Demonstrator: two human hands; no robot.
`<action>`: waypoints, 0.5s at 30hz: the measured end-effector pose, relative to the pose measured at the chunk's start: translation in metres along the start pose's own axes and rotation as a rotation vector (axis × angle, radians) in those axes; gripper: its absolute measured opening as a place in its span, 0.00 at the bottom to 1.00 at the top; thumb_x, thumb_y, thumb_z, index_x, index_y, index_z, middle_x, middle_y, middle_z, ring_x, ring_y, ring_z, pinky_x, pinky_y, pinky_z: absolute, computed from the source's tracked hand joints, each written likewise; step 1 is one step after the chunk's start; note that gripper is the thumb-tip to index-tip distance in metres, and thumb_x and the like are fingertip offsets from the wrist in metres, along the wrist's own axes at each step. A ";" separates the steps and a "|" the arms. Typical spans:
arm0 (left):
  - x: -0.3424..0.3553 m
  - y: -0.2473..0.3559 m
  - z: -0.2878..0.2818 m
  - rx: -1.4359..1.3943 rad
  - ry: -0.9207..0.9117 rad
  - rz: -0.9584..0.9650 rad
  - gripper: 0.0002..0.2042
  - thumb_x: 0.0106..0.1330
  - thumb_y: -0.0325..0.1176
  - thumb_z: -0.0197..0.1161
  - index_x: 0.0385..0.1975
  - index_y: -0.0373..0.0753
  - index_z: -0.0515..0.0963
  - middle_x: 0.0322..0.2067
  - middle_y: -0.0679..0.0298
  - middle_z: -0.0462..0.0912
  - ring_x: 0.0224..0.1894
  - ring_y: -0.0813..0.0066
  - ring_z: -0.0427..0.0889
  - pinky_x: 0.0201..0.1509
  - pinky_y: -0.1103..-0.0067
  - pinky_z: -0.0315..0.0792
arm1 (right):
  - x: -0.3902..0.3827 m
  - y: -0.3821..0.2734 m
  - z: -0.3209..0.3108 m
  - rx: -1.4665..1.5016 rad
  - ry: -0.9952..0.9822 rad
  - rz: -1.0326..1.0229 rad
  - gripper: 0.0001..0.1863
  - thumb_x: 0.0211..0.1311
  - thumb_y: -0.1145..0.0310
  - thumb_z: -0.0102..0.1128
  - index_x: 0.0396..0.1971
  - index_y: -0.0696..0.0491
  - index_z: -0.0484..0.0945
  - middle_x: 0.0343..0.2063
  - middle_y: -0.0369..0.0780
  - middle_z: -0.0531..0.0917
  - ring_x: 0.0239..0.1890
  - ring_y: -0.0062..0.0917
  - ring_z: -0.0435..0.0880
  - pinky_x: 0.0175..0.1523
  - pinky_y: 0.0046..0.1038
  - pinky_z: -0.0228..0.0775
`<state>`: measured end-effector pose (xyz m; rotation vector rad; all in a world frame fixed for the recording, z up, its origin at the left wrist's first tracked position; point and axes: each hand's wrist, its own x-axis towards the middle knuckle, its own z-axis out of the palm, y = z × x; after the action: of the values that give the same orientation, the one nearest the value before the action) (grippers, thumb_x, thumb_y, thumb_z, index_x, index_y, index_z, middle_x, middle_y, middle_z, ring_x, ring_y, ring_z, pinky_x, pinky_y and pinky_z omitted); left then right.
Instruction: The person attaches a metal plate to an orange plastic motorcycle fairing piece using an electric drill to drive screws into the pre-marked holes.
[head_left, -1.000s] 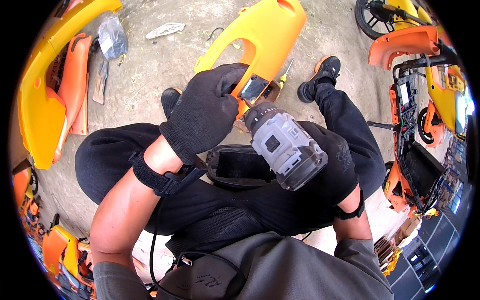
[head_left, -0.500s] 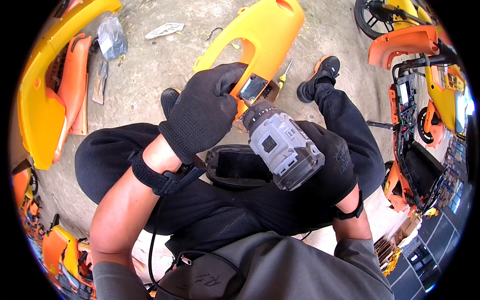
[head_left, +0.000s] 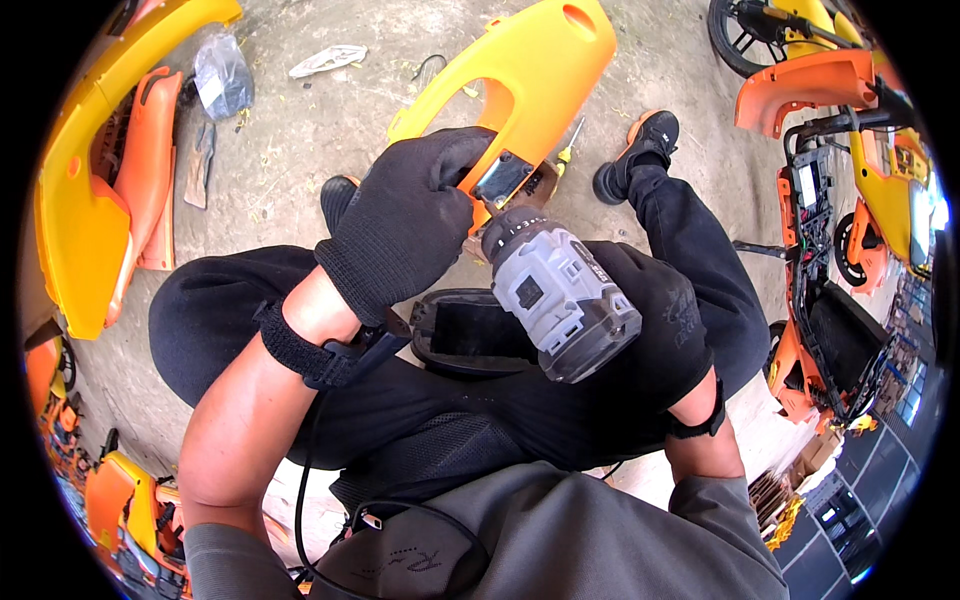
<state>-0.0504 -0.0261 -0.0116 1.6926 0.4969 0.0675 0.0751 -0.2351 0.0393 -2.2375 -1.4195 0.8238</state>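
Note:
My left hand (head_left: pixel 405 215), in a black knit glove, is closed around the lower end of an orange-yellow plastic fairing (head_left: pixel 545 75) with a large curved cut-out. A small dark glossy plate (head_left: pixel 503 178) sits on the fairing beside my thumb. In my right hand (head_left: pixel 665 320), also gloved in black, is a grey cordless drill (head_left: pixel 560 295). Its chuck points up and left at the fairing's lower end, just below the plate. The drill's tip and its exact contact are hidden. Beneath the drill, between my legs, lies a black open case (head_left: pixel 470 335).
A yellow-handled screwdriver (head_left: pixel 567 156) lies on the concrete floor near my shoe. Yellow panels (head_left: pixel 75 240), an orange panel (head_left: pixel 150 165), a clear plastic bag (head_left: pixel 222 75) and a glove (head_left: pixel 200 165) are at left. A partly dismantled scooter (head_left: pixel 815 200) stands at right.
The drill has shifted and turned very slightly leftward in my right hand. The fairing has tilted a little to the right at its upper end. My left hand keeps its grip.

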 end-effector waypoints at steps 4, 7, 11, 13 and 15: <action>0.000 -0.004 0.000 -0.023 0.018 0.040 0.21 0.56 0.17 0.52 0.50 0.30 0.81 0.39 0.51 0.87 0.40 0.67 0.85 0.52 0.75 0.77 | 0.000 0.000 -0.001 -0.011 -0.024 0.015 0.19 0.52 0.67 0.67 0.46 0.51 0.78 0.32 0.44 0.83 0.36 0.41 0.84 0.42 0.39 0.75; -0.001 -0.004 0.001 -0.015 0.021 0.065 0.20 0.57 0.18 0.52 0.50 0.31 0.81 0.39 0.52 0.87 0.40 0.68 0.85 0.51 0.76 0.77 | -0.002 0.003 0.000 -0.034 -0.013 -0.008 0.19 0.52 0.66 0.68 0.46 0.51 0.79 0.32 0.44 0.83 0.36 0.41 0.85 0.42 0.38 0.76; -0.001 0.001 0.000 0.017 0.011 0.018 0.20 0.57 0.18 0.54 0.50 0.31 0.81 0.38 0.52 0.87 0.39 0.68 0.85 0.50 0.76 0.77 | -0.001 0.001 0.002 -0.046 -0.009 0.007 0.21 0.51 0.66 0.69 0.46 0.51 0.79 0.32 0.43 0.83 0.36 0.39 0.85 0.42 0.37 0.76; -0.002 -0.001 0.000 0.028 0.006 0.030 0.20 0.57 0.18 0.54 0.50 0.31 0.81 0.38 0.52 0.87 0.39 0.69 0.85 0.49 0.76 0.77 | 0.000 -0.001 0.001 -0.058 -0.017 0.016 0.21 0.50 0.65 0.70 0.46 0.51 0.79 0.32 0.43 0.83 0.36 0.39 0.85 0.43 0.37 0.77; -0.001 -0.004 0.000 0.049 0.006 0.055 0.20 0.57 0.18 0.54 0.50 0.31 0.81 0.38 0.52 0.87 0.38 0.69 0.85 0.48 0.76 0.77 | 0.000 -0.001 0.001 -0.062 -0.018 0.016 0.21 0.50 0.65 0.70 0.46 0.51 0.79 0.31 0.43 0.83 0.36 0.38 0.85 0.43 0.37 0.77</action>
<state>-0.0529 -0.0263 -0.0150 1.7545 0.4599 0.1015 0.0735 -0.2346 0.0390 -2.2959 -1.4559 0.8184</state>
